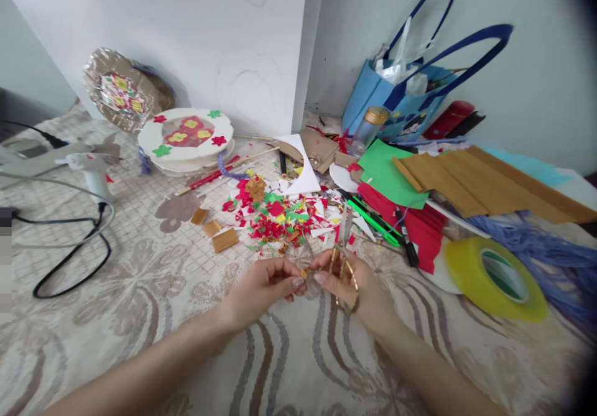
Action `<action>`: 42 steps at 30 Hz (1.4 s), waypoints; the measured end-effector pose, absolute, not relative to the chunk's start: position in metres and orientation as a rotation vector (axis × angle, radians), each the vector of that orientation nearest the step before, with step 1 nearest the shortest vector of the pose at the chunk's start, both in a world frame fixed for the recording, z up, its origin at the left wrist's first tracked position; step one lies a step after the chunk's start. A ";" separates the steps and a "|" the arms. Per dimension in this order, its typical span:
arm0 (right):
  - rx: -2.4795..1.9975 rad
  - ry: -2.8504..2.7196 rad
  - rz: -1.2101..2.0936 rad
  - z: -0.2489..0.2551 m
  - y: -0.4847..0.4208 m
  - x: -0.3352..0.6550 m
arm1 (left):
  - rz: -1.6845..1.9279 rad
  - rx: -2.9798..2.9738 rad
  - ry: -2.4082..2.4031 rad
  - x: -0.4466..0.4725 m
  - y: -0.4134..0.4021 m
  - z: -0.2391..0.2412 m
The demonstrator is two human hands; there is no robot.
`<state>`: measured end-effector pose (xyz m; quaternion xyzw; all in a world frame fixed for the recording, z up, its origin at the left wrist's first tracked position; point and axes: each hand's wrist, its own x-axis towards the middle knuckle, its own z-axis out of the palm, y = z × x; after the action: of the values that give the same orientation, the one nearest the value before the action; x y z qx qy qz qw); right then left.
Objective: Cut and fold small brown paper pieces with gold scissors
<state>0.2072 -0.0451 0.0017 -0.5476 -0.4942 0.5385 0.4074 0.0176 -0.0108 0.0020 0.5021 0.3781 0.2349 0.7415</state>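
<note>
Low over the near part of the table, my left hand [273,282] is closed, thumb and fingers pinching a small piece of golden-brown paper [305,273]. My right hand [368,288] is closed beside it; its thumb and fingertips come up to the same piece, though I cannot tell how firmly they touch it. Gold-handled scissors [343,242] hang on the right hand, blades pointing away from me. Just beyond both hands lies a heap of red, green, yellow and white paper scraps [284,217]. Several cut brown paper pieces [225,240] lie to its left.
A white glue gun [93,170] with its cord stands at left. White flower-decorated discs [152,136] lie behind. At right are a yellow tape roll [459,279], brown crepe paper [471,183], a green sheet [387,170], markers [408,239] and a blue bag [361,96].
</note>
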 end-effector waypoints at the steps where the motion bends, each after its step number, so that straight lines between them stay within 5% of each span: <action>1: -1.338 -1.234 1.397 0.000 -0.046 0.203 | 0.513 1.108 0.824 0.018 -0.012 0.002; 42: -1.318 -0.965 1.500 -0.002 -0.049 0.196 | 0.480 1.104 0.889 0.023 -0.014 0.000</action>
<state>0.1957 -0.0488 -0.0022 -0.5320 -0.3897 0.6055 0.4456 0.0231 -0.0137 -0.0002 0.5021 0.4040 0.2183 0.7329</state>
